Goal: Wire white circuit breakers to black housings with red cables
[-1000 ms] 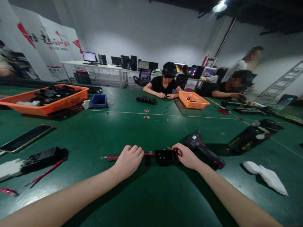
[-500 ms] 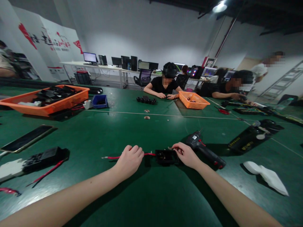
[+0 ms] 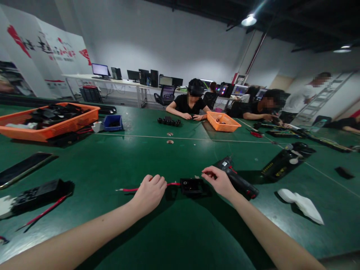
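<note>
A small open black housing (image 3: 192,186) lies on the green table in front of me, with a red wire (image 3: 173,184) leaving its left side. My left hand (image 3: 152,192) is closed over that wire, left of the housing; the wire's bare end sticks out beyond it. Just off the housing's upper right corner, my right hand (image 3: 218,180) is pinched; what its fingertips hold, if anything, is too small to tell. A small pale metal piece (image 3: 197,177) shows at the housing's upper edge. Behind my right hand lies a black cordless screwdriver (image 3: 239,180).
Left: an orange basket (image 3: 67,127) of black parts, a blue bin (image 3: 113,123), a phone (image 3: 25,168) and a black block with a red wire (image 3: 39,197). Right: a black bottle-like container (image 3: 284,163) and a white piece (image 3: 300,204). A co-worker (image 3: 188,101) sits opposite beside another orange basket (image 3: 223,122).
My right hand has drawn slightly up and away from the housing's right edge. My left hand stays on the wire. The whole view has shifted a little.
</note>
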### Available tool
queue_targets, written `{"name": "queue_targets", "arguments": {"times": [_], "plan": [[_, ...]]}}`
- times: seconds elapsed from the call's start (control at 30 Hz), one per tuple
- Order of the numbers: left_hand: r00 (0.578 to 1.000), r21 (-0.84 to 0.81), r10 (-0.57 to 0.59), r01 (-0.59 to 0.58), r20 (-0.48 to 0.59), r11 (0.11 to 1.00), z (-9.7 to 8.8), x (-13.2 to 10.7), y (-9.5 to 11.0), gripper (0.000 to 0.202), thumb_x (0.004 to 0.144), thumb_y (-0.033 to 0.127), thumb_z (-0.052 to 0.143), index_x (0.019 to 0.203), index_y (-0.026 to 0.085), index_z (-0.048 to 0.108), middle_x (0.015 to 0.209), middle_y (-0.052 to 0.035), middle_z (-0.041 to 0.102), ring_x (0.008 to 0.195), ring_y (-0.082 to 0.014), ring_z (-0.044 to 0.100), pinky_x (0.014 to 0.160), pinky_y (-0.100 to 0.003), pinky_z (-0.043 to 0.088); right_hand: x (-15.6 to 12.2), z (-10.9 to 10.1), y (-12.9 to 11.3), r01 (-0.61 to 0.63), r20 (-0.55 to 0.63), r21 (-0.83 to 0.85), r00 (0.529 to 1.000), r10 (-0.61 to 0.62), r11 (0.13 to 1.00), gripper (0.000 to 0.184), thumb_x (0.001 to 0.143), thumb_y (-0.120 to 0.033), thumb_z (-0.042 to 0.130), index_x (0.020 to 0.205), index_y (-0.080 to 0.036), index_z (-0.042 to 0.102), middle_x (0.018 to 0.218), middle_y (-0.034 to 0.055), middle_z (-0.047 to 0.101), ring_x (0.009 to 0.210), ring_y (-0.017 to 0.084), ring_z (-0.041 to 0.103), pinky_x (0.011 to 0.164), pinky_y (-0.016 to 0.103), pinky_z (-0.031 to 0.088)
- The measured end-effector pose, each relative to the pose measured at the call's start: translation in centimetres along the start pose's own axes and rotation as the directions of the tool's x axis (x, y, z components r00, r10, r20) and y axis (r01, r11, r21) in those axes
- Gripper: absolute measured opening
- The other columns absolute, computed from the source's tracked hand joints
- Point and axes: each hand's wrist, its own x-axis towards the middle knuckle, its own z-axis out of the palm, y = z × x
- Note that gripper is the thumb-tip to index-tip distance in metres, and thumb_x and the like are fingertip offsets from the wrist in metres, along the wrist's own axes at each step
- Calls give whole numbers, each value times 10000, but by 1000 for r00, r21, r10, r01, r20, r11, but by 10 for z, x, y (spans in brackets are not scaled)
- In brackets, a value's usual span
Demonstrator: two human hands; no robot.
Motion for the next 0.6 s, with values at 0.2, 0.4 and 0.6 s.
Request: {"name": "queue_targets", "arguments": {"times": [0.2, 0.4, 0.6], "plan": [[1000, -1, -1, 1, -18, 1000, 1, -1, 0, 217, 962, 188, 475, 1049, 157, 672, 992, -92, 636, 891, -227, 527, 747, -368, 343, 5, 3, -49, 108, 171, -15, 980, -104, 994, 194, 923, -356, 613, 1043, -211, 660, 954, 45, 670, 695, 140, 577, 635, 275, 470], [1000, 8, -5, 5, -23, 1000, -2, -1, 0, 202, 958, 180, 476, 1023, 157, 666, 977, -93, 633, 878, -226, 524, 735, -367, 340, 18, 10, -70, 202, 348, -198, 929, -123, 959, 135, 904, -323, 661, 943, -197, 688, 818, 14, 661, 653, 132, 572, 605, 253, 436], [1000, -1, -14, 14, -25, 1000, -1, -1, 0, 176, 952, 184, 478, 974, 159, 651, 945, -84, 624, 871, -228, 526, 727, -371, 337, 24, 12, -76, 344, 413, -259, 884, -219, 903, 114, 926, -279, 642, 962, -192, 706, 951, 39, 677, 840, 159, 632, 757, 265, 481]]}}
